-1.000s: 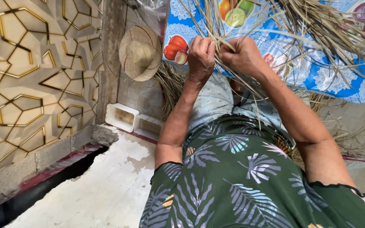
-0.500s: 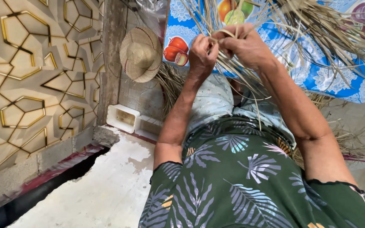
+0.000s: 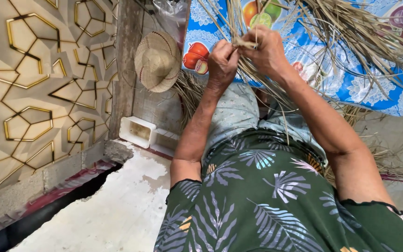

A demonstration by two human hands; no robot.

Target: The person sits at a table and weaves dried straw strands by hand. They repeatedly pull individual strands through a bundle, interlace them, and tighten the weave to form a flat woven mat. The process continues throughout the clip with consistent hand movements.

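Note:
My left hand (image 3: 222, 61) and my right hand (image 3: 267, 51) meet high in the view, both pinching thin dry straw strands (image 3: 246, 44) between thumb and fingers. More loose straw strands (image 3: 350, 37) fan out to the upper right over a blue cloth printed with fruit (image 3: 350, 84). Some strands hang down across my pale trousers (image 3: 234, 116). My dark green leaf-patterned shirt (image 3: 267, 196) fills the lower part of the view.
A woven straw hat (image 3: 157, 60) hangs on the wall left of my hands. Below it sit two white plastic trays (image 3: 138, 131). A wall with gold geometric lines (image 3: 38, 84) runs along the left, above a worn concrete floor (image 3: 108, 210).
Both hands have risen slightly and moved closer together on the strands. The right hand's fingers have shifted over the straw.

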